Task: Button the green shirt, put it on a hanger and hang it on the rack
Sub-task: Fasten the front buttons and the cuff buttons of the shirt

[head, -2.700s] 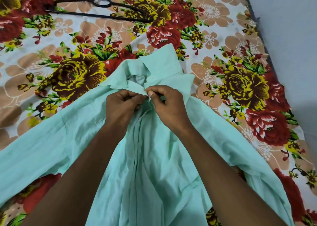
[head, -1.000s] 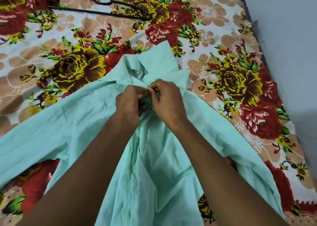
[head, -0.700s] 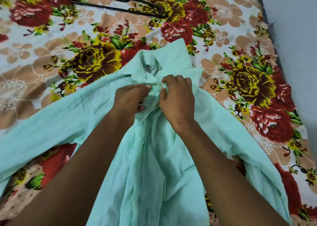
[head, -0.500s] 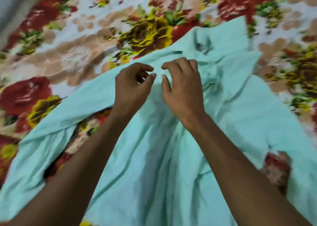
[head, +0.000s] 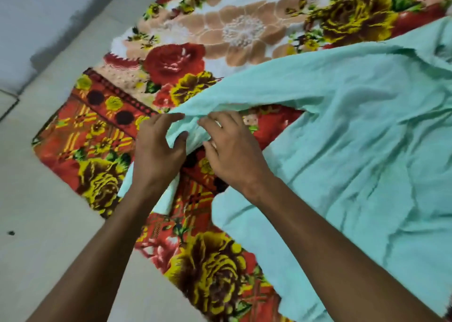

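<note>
The green shirt (head: pixel 354 131) lies spread on a flowered blanket, its body at the right and one long sleeve reaching left across the middle. My left hand (head: pixel 156 150) pinches the end of that sleeve between thumb and fingers. My right hand (head: pixel 232 150) lies just to the right of it, fingers curled on the same sleeve end. The cuff hangs below my left wrist. No hanger or rack is in view.
The flowered blanket (head: pixel 195 60) covers the floor under the shirt, its orange border corner at the left. Pale floor tiles (head: pixel 49 224) lie to the left and below, and a grey wall base (head: pixel 36 16) runs along the upper left.
My hands left the collar area and moved left to the sleeve end. The view swung left, so the hanger dropped out of sight and the blanket corner and floor came in.
</note>
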Motion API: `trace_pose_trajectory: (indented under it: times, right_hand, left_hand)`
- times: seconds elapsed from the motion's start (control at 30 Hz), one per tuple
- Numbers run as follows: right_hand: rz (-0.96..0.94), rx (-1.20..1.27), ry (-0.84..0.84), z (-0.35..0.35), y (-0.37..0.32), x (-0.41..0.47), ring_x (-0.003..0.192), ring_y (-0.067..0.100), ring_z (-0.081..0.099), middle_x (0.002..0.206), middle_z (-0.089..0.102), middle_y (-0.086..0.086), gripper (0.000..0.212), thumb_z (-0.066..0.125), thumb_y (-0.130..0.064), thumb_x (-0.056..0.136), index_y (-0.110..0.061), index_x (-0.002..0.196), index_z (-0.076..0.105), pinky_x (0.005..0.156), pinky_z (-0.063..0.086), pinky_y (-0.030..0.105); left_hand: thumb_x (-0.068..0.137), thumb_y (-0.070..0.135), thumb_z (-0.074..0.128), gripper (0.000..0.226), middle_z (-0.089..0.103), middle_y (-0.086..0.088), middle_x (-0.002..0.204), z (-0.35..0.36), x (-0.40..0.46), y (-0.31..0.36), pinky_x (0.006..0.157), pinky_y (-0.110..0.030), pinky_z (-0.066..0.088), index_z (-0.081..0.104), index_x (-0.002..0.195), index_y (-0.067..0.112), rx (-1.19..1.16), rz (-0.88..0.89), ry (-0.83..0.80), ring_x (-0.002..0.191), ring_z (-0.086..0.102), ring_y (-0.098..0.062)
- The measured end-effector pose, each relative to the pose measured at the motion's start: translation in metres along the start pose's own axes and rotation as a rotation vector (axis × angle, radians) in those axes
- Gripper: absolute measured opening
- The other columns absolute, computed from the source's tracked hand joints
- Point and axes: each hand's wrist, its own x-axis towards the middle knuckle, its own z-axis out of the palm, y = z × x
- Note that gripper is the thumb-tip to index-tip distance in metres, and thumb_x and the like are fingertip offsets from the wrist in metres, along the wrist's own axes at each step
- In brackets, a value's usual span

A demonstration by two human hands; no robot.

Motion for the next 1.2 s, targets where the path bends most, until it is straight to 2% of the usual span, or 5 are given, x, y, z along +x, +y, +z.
trace_pose_trajectory:
  times: [0.27,0.57,0.7,1.03,1.2]
  right_hand:
    - [0.023,0.101,-0.053,0.071,-0.074,-0.033,0.097,0.033,0.059,0.093,0.067,0.012,0.017,0.069,-0.023,0.095,-0.007,0.097,0.073,0.085,0.05,0.046]
    - [0.104,-0.181,-0.187,0.086,-0.112,-0.054,0.121,0.025,0.051,0.126,0.058,0.004,0.056,0.07,-0.049,0.089,-0.019,0.135,0.06,0.098,0.05,0.043]
    - [0.085,-0.241,-0.102,0.09,-0.114,-0.058,0.118,0.025,0.057,0.125,0.064,0.004,0.037,0.065,-0.036,0.096,-0.019,0.13,0.066,0.095,0.05,0.042]
    - [0.408,0.276,0.138,0.099,-0.107,-0.066,0.106,0.001,0.05,0.11,0.065,-0.009,0.026,0.064,-0.024,0.1,-0.026,0.126,0.066,0.079,0.047,0.011]
    - [0.312,0.213,0.148,0.1,-0.102,-0.065,0.105,0.013,0.052,0.098,0.07,-0.009,0.017,0.073,-0.02,0.094,-0.019,0.111,0.075,0.082,0.047,0.022]
  left_hand:
    - [0.086,0.005,0.077,0.027,0.074,-0.01,0.11,-0.046,-0.051,-0.069,0.087,-0.038,0.054,0.075,0.113,0.006,-0.019,-0.122,-0.183,0.103,0.068,-0.03]
    - [0.079,0.0,0.082,0.047,0.067,-0.01,0.124,-0.064,-0.077,-0.096,0.096,-0.037,0.047,0.071,0.124,0.01,-0.048,0.047,-0.284,0.114,0.058,-0.029]
    - [0.082,0.006,0.082,0.028,0.059,-0.008,0.115,-0.06,-0.085,-0.098,0.081,-0.007,0.043,0.075,0.109,0.009,-0.106,-0.003,-0.179,0.104,0.054,-0.015]
    - [0.085,0.013,0.08,0.021,0.067,-0.006,0.095,-0.046,-0.093,-0.082,0.077,-0.033,0.05,0.077,0.106,0.009,-0.113,-0.106,-0.187,0.089,0.061,-0.023]
    - [0.087,0.019,0.079,0.009,0.071,0.0,0.088,-0.043,-0.095,-0.077,0.074,-0.035,0.054,0.076,0.093,0.012,-0.06,-0.282,-0.112,0.083,0.064,-0.018]
